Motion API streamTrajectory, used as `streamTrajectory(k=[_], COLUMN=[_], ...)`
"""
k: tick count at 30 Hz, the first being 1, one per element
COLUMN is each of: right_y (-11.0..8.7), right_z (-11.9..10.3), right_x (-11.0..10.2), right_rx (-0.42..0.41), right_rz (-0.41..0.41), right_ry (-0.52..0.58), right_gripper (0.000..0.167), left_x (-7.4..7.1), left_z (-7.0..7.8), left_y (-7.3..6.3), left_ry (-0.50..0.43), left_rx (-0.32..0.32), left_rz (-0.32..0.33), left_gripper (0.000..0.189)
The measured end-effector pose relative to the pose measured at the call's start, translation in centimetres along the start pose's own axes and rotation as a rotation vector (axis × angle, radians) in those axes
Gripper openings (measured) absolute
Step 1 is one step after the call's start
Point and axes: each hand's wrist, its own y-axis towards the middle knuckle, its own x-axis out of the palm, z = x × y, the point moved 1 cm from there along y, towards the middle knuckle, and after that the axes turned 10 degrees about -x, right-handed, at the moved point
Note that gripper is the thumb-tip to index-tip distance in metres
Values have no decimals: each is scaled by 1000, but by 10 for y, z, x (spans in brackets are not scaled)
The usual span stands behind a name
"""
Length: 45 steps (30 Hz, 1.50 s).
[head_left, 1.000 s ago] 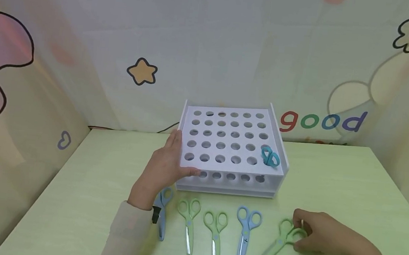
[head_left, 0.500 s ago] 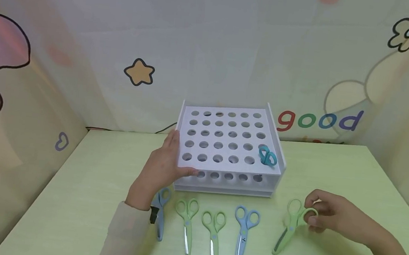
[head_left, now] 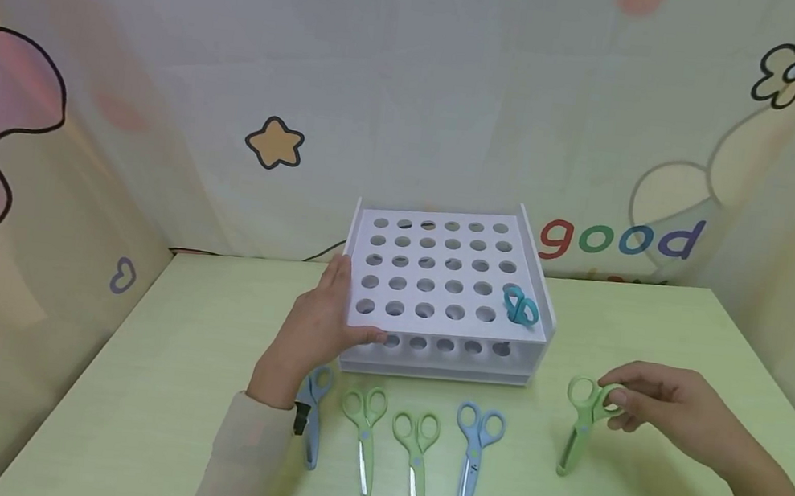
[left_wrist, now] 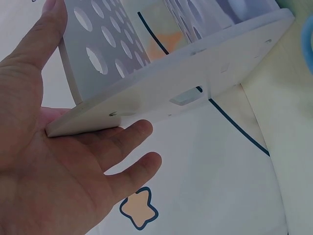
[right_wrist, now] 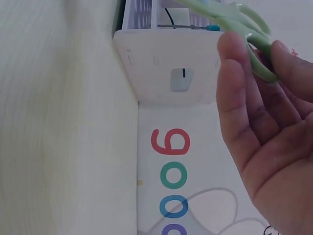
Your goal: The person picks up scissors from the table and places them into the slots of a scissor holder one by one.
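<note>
A printed backdrop (head_left: 454, 125) rose behind a pale green table (head_left: 158, 384). On the table stood a white two-tiered rack (head_left: 413, 273), its top board pierced by rows of round holes. The hands were well apart: the left hand (head_left: 314, 308) gripped the rack's left side wall, thumb over the front edge, while the right hand (head_left: 672, 402) pinched one handle loop of the green scissors (head_left: 585, 416), blades pointing down, to the right of the rack. Four more scissors lay before it, blue (head_left: 313, 417), green (head_left: 365, 432), green (head_left: 417, 456) and blue (head_left: 474, 454), the leftmost partly behind the left wrist. Teal handles (head_left: 520, 306) stuck up at the rack's near right corner
</note>
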Motion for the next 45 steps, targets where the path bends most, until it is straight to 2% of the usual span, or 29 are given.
streamTrajectory(k=[4, 9, 19, 23, 27, 36, 45], right_y=[3, 8, 25, 31, 35, 49, 61], right_z=[-5, -12, -29, -35, -41, -55, -70], right_x=[3, 4, 11, 14, 16, 24, 29], right_rx=[-14, -59, -218, -276, -280, -385, -360], right_rz=[69, 142, 270, 318, 368, 378, 409], right_ry=[-19, 11, 227, 274, 279, 317, 227], right_gripper=[15, 17, 17, 21, 21, 19, 16], left_x=[0, -1, 1, 2, 2, 2, 2], left_z=[0, 0, -3, -2, -1, 0, 0], left_y=[0, -1, 0, 1, 1, 2, 1], left_ry=[2, 2, 0, 6, 12, 43, 54], left_rx=[-6, -3, -4, 1, 8, -4, 1], left_rz=[-4, -3, 4, 8, 13, 12, 25], left_gripper=[125, 125, 126, 125, 124, 125, 126])
